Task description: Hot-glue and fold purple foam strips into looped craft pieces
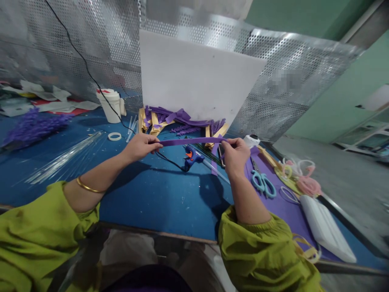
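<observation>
My left hand [140, 147] pinches one end of a long purple strip [190, 141]. My right hand [235, 156] pinches the other end, and a short tail of the strip hangs down beside it. The strip is stretched level between both hands, a little above the blue table [152, 198]. Just below and behind the strip lies a blue glue gun [191, 157] with an orange trigger and a black cord. Both arms wear yellow-green sleeves, and a gold bangle sits on my left wrist.
A pile of purple and tan strips [179, 119] lies against a white board [194, 77]. Teal scissors [263, 182] rest on a purple sheet at right, near pink rings [306, 184] and a white packet [326, 229]. A white cup [112, 106], tape ring [114, 136] and clear sticks [65, 156] lie at left.
</observation>
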A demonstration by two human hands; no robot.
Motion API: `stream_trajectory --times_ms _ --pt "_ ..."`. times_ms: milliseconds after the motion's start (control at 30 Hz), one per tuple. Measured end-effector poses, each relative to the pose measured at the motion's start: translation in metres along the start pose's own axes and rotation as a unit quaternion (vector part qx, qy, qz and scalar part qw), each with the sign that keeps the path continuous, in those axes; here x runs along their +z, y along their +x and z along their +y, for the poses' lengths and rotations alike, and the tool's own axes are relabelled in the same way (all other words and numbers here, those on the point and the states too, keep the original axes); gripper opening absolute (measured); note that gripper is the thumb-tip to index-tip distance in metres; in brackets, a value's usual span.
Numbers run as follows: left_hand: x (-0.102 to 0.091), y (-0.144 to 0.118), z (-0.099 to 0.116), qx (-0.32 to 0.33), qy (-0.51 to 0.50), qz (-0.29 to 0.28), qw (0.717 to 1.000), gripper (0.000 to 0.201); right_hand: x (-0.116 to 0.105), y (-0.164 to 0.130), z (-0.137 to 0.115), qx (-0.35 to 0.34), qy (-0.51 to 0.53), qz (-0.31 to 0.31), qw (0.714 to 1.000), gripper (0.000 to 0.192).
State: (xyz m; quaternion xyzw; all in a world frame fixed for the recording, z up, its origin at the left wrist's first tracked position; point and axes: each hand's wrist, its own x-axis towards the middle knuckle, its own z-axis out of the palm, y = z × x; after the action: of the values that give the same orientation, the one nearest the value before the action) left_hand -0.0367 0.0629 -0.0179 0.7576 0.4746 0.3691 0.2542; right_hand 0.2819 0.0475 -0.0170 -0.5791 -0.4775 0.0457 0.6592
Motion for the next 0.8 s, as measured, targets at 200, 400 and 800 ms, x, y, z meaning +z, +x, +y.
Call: stream_trajectory --times_ms 200,400,800 --pt "0.001 0.002 0.002 -0.055 -0.122 0.055 0.99 0.018 -0.004 0.007 0.008 0.006 -0.012 0.048 0.999 0.01" --pt "-0.001 0.005 -0.004 -0.132 -0.231 0.136 0.954 0.018 -0.005 0.01 0.013 0.043 -0.004 0.027 0.999 0.011" --pt "0.03 -0.007 0.013 -0.19 -0.451 0.156 0.858 0.035 0.027 -0.061 -0.028 0.057 0.191 -0.114 0.973 0.018"
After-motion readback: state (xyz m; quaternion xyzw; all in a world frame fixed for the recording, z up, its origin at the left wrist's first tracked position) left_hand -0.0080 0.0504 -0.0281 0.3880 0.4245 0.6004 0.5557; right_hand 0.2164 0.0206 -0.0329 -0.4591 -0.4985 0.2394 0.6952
